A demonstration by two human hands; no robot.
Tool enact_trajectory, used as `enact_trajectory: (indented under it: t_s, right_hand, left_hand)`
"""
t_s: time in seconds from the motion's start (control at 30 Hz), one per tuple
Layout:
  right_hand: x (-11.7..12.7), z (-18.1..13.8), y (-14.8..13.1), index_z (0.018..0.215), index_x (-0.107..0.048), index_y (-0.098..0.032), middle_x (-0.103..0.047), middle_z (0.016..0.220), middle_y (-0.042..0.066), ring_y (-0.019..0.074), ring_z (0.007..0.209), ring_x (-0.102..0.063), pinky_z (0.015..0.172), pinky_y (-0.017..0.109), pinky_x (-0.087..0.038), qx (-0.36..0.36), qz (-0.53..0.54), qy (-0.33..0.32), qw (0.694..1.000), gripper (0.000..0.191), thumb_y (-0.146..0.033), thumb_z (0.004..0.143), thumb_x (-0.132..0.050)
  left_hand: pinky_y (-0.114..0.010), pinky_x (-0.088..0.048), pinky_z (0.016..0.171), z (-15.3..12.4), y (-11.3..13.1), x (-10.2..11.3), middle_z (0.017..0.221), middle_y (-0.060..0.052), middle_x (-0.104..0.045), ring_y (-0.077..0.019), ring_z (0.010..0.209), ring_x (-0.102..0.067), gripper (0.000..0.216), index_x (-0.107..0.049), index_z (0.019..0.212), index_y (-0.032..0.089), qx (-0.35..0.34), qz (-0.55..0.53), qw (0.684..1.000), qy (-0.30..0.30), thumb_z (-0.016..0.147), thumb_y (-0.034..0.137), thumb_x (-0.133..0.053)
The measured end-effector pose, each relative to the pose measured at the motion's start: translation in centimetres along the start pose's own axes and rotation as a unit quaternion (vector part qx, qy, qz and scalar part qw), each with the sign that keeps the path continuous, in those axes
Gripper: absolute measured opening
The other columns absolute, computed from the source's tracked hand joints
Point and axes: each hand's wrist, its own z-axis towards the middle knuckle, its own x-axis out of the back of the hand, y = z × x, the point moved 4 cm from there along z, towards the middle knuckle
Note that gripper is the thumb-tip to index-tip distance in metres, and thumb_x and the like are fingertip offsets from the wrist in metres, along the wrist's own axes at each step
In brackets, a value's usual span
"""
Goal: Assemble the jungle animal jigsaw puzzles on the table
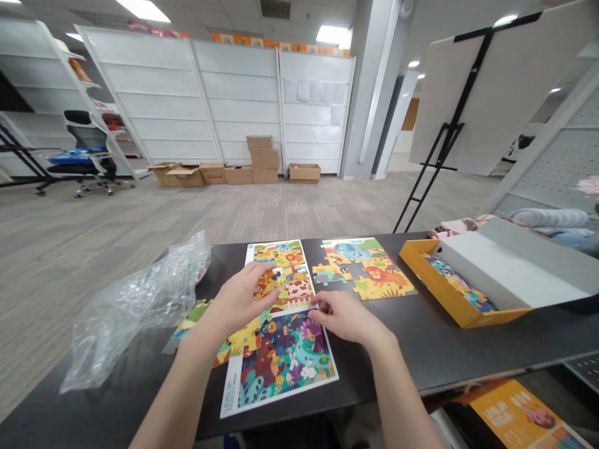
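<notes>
A colourful reference sheet [285, 368] with animal pictures lies on the dark table [435, 349] in front of me. My left hand [243, 296] rests on it, fingers curled round a brown and orange puzzle piece [267, 280]. My right hand [344, 315] lies on the sheet's right edge, fingertips pinched down near the middle of the sheet; what they hold, if anything, is hidden. A partly joined puzzle [362, 268] with an elephant and a lion sits beyond my right hand. Loose joined pieces [234, 340] lie under my left wrist.
Crumpled clear plastic wrap [140, 299] lies at the table's left. An open yellow puzzle box [461, 293] with a grey lid [510, 268] stands at the right. A black easel with a white board [468, 100] stands behind the table. Cardboard boxes [262, 162] sit by the far wall.
</notes>
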Motion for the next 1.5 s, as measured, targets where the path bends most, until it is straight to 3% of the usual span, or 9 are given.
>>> enact_trajectory:
  t_s: [0.2,0.4,0.57,0.67,0.73,0.93,1.03,1.23,1.5]
  right_hand:
    - [0.5,0.2,-1.8,0.107,-0.070,-0.019,-0.071,0.083,0.002,0.0126,0.064,-0.058,0.061,0.024,-0.041,0.049,0.088,0.025,0.995,0.027,-0.033,0.084,-0.070]
    - [1.2,0.7,-3.6,0.115,-0.066,-0.021,-0.071,0.096,0.002,0.0103,0.066,-0.059,0.062,0.023,-0.046,0.093,0.191,0.084,0.973,0.028,-0.030,0.089,-0.065]
    - [1.3,0.3,-3.9,0.116,-0.067,-0.022,-0.070,0.097,0.002,0.0120,0.071,-0.061,0.063,0.023,-0.046,0.112,0.189,0.035,0.975,0.032,-0.032,0.087,-0.069]
    - [1.7,0.2,-3.7,0.096,-0.069,-0.019,-0.068,0.082,0.000,0.0121,0.068,-0.058,0.062,0.024,-0.043,0.109,0.164,0.067,0.978,0.017,-0.031,0.095,-0.057]
    - [1.9,0.2,-3.1,0.082,-0.063,-0.019,-0.062,0.068,-0.001,0.0124,0.064,-0.055,0.062,0.024,-0.042,0.092,0.147,0.094,0.980,0.025,-0.031,0.099,-0.049]
    - [2.1,0.2,-0.6,0.097,-0.061,-0.020,-0.061,0.072,-0.001,0.0125,0.059,-0.055,0.058,0.025,-0.043,0.041,0.185,0.104,0.976,0.021,-0.035,0.098,-0.046]
    - [2.3,0.1,0.1,0.103,-0.061,-0.020,-0.056,0.071,-0.001,0.0124,0.058,-0.054,0.056,0.024,-0.044,0.025,0.196,0.105,0.975,0.024,-0.037,0.099,-0.044]
    - [2.4,0.3,0.4,0.102,-0.062,-0.019,-0.053,0.068,-0.002,0.0119,0.056,-0.051,0.056,0.025,-0.042,0.019,0.186,0.098,0.977,0.026,-0.034,0.099,-0.042]
    - [1.8,0.8,1.1,0.105,-0.062,-0.019,-0.053,0.067,-0.002,0.0114,0.055,-0.050,0.056,0.025,-0.041,0.011,0.183,0.110,0.977,0.027,-0.037,0.099,-0.044]
  left_hand:
    - [-0.040,-0.057,0.092,0.3,4.1,0.0,0.125,-0.009,-0.067,-0.0244,0.109,-0.067,0.036,-0.061,0.123,0.023,0.010,-0.170,0.985,0.007,0.089,0.037,-0.059]
    - [-0.030,-0.059,0.069,1.3,5.9,-0.9,0.106,-0.009,-0.072,-0.0201,0.082,-0.073,0.034,-0.060,0.112,0.017,0.136,-0.347,0.928,-0.025,0.087,0.040,-0.059]
    - [-0.025,-0.053,0.058,1.2,4.8,-1.3,0.092,-0.003,-0.069,-0.0171,0.071,-0.070,0.035,-0.059,0.103,0.019,0.177,-0.365,0.914,0.014,0.083,0.046,-0.066]
    - [-0.024,-0.052,0.057,1.0,4.3,-1.9,0.088,-0.002,-0.068,-0.0163,0.069,-0.069,0.033,-0.059,0.098,0.020,0.178,-0.349,0.919,0.036,0.084,0.049,-0.065]
    - [-0.025,-0.051,0.058,0.9,4.0,-2.3,0.083,-0.001,-0.068,-0.0164,0.068,-0.068,0.031,-0.061,0.093,0.020,0.170,-0.324,0.930,0.038,0.088,0.051,-0.060]
    - [-0.026,-0.049,0.064,0.9,3.6,-2.7,0.071,-0.001,-0.067,-0.0175,0.069,-0.063,0.038,-0.064,0.073,0.019,0.106,-0.251,0.961,-0.049,0.093,0.048,-0.051]
    - [-0.026,-0.048,0.063,0.8,3.8,-2.8,0.067,-0.001,-0.065,-0.0172,0.067,-0.063,0.045,-0.063,0.064,0.019,0.075,-0.253,0.957,-0.119,0.095,0.047,-0.048]
    - [-0.031,-0.057,0.072,0.7,3.1,-3.4,0.085,-0.005,-0.076,-0.0194,0.074,-0.071,0.024,-0.072,0.094,0.017,0.148,-0.352,0.919,-0.100,0.082,0.037,-0.067]
    - [-0.035,-0.061,0.079,0.6,2.9,-3.4,0.087,-0.005,-0.077,-0.0202,0.080,-0.074,0.020,-0.073,0.093,0.017,0.136,-0.352,0.922,-0.086,0.077,0.029,-0.071]
